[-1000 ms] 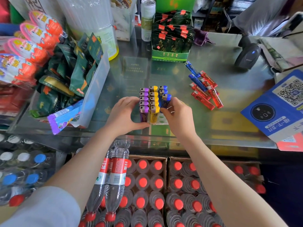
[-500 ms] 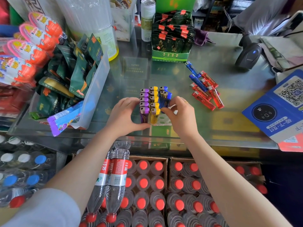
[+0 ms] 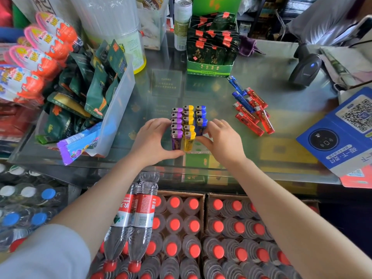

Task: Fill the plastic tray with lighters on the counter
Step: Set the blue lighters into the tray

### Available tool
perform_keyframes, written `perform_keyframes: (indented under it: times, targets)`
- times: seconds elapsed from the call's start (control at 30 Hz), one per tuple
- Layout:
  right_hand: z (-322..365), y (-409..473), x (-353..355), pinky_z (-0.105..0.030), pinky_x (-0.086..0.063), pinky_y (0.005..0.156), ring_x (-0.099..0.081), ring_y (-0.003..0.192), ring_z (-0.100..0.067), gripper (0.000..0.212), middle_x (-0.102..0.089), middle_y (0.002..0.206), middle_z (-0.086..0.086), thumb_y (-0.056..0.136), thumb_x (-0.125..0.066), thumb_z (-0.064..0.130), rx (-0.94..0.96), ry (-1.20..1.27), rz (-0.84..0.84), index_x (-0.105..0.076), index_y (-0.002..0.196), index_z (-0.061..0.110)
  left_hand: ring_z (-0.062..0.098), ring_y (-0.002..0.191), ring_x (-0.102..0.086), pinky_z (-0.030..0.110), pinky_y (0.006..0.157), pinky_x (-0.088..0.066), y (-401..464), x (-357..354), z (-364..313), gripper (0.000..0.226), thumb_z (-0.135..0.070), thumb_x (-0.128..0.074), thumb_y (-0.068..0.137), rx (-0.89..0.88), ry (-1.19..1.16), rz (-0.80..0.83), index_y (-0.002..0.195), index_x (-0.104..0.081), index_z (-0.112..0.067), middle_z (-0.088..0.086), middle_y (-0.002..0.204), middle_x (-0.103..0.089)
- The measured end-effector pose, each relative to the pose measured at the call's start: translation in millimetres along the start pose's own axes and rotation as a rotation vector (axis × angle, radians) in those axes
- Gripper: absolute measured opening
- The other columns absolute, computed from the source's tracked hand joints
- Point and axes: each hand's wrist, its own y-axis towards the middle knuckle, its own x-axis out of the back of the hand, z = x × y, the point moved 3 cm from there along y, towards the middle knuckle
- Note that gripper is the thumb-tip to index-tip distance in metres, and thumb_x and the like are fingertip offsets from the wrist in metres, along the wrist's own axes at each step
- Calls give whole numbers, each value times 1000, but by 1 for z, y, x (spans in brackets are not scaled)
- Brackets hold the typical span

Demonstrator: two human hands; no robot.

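On the glass table [image 3: 281, 125], far left, sits a clear bin [image 3: 118, 101] of snack packets; then the left hand [image 3: 150, 141], fingers curled round the near left side of the tray [image 3: 199, 147], thumb at the purple lighters [image 3: 176, 125]; yellow lighters [image 3: 188, 125] and blue lighters [image 3: 200, 119] stand upright beside them; the right hand [image 3: 223, 141] grips the tray's right side; loose lighters [image 3: 251, 109] lie further right, well apart
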Motion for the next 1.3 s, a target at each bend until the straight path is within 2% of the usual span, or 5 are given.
perform_keyframes:
  times: [0.37, 0.63, 0.97, 1.13, 1.3]
  targets:
    - [-29, 17, 19, -26, -43, 67, -48, 66, -5, 15, -61, 80, 2, 82, -64, 23, -139, 263, 158, -65, 92, 11, 18, 120, -32, 35, 98, -31, 6, 1, -11, 66, -54, -73, 60, 72, -44, 47, 116, -53, -25, -3, 123, -45]
    - [-92, 55, 23, -45, -52, 78, -57, 97, -36, 26, -59, 115, -14, 85, -43, 3, -490, 22, -17, -60, 103, 8, 14, 114, -33, 33, 96, -31, 16, -11, -20, 73, -63, -67, 57, 39, 17, 32, 115, -51, -21, -3, 118, -44]
    - [-116, 63, 14, -39, -60, 55, -68, 78, -18, 24, -55, 113, 3, 80, -56, -2, -584, 121, 44, -59, 97, 14, 3, 105, -29, 28, 93, -27, 18, -9, -18, 79, -72, -54, 50, 28, 1, 12, 113, -54, -24, -14, 110, -40]
    - [-106, 67, 26, -19, -42, 28, -58, 42, 2, 27, -53, 78, 8, 91, -43, 1, -666, 162, 111, -54, 114, 10, -2, 103, -25, 28, 94, -27, 18, -9, -17, 79, -72, -55, 49, 24, -3, 9, 113, -53, -24, -17, 109, -37]
    - [-88, 63, 32, -30, -34, 58, -49, 68, -29, 16, -59, 81, -15, 83, -48, 10, -455, -69, 98, -59, 90, 1, 1, 105, -30, 30, 94, -29, 17, -8, -16, 76, -68, -60, 50, 30, -57, 5, 113, -53, -26, -14, 112, -42]
